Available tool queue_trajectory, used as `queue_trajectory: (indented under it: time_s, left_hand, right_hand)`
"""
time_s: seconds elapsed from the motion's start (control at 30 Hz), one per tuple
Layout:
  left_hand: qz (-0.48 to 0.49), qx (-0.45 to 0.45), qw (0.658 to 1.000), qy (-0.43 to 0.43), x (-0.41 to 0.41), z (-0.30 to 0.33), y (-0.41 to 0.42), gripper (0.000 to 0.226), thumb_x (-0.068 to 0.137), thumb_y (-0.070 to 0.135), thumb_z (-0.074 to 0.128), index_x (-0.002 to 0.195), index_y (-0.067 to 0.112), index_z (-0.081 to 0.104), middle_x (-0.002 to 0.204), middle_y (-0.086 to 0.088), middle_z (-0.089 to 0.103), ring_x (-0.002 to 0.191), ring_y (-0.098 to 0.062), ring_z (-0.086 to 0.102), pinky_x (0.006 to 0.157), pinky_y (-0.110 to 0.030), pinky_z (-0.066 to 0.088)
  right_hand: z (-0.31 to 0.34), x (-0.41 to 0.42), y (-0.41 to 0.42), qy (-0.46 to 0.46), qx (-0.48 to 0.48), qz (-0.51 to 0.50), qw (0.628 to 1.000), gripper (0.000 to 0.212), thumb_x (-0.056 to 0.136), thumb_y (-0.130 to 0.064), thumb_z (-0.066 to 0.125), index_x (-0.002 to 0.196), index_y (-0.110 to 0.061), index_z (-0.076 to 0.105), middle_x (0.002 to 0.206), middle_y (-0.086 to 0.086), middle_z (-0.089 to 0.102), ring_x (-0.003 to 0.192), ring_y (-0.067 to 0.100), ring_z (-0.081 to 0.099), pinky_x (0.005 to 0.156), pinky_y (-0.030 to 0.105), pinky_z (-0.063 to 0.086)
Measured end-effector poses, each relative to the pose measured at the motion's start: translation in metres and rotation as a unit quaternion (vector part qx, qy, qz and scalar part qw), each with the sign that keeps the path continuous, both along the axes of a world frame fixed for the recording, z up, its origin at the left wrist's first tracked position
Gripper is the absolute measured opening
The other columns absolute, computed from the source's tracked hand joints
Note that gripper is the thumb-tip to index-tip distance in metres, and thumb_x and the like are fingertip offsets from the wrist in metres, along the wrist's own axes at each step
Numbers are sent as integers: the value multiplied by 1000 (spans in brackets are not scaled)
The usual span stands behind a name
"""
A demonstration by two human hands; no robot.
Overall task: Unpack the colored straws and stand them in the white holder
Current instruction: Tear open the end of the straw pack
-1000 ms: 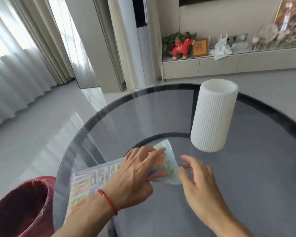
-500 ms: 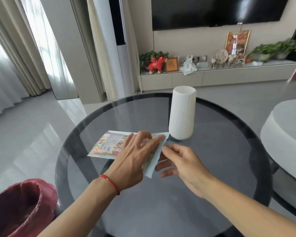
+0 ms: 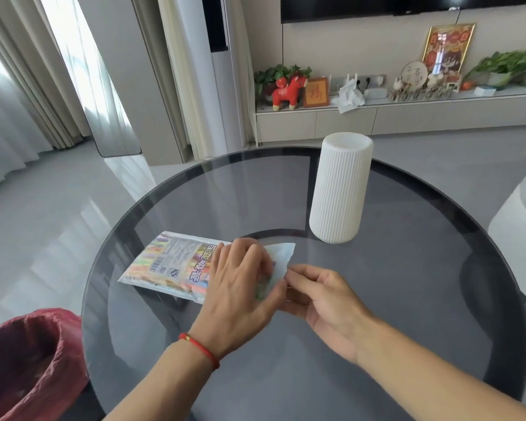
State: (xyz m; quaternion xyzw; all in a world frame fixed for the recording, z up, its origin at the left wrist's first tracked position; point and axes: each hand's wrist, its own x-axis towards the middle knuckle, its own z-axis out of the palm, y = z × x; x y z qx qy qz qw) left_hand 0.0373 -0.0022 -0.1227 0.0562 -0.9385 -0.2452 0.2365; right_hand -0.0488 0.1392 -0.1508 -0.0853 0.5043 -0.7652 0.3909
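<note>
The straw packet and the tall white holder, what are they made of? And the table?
The straw packet looks like thin glossy plastic film: it crinkles, shines, and colored straws show through it. The white holder looks matte with fine vertical ribs; it could be ceramic or plastic, the picture cannot settle which. The round table looks like dark tinted glass, since it reflects light and its base shows through.

Round worktop (image 3: 377, 299) of smoked dark glass, smooth and glossy, reflecting the window light near its left edge. Tall white cylindrical holder (image 3: 339, 192), matt, finely ribbed along its height; material not determinable. Flat straw packet (image 3: 170, 265) of thin clear plastic film, shiny, with a printed label; coloured plastic straws visible through it. Red bin liner (image 3: 28, 360) of thin crinkled plastic, faintly glossy. Red cord bracelet (image 3: 199, 349), woven. Grey floor (image 3: 43, 208), polished, mirror-like.
</note>
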Motion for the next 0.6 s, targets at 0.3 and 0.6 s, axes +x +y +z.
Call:
queue_trajectory:
  time_s: [0.3, 0.6]
  left_hand:
    - [30, -164, 983, -77, 9, 8, 9, 25, 81, 34, 46, 64, 17, 53, 94, -3, 57, 74, -27, 52, 67, -38, 39]
    - [15, -115, 983, -144, 10, 12, 8, 18, 89, 31, 53, 89, 16, 63, 123, 5, 54, 107, -20, 52, 83, -32, 37]
  right_hand:
    - [-4, 11, -5, 218, 139, -21, 966, 13, 93, -3, 69, 82, -1, 75, 77, 14, 80, 70, 17, 76, 71, 27, 61]
    - [3, 4, -7, 313, 252, 34, 915, 16, 76, -22, 71, 61, -19, 67, 62, 3, 73, 56, 10, 59, 54, 24, 49]
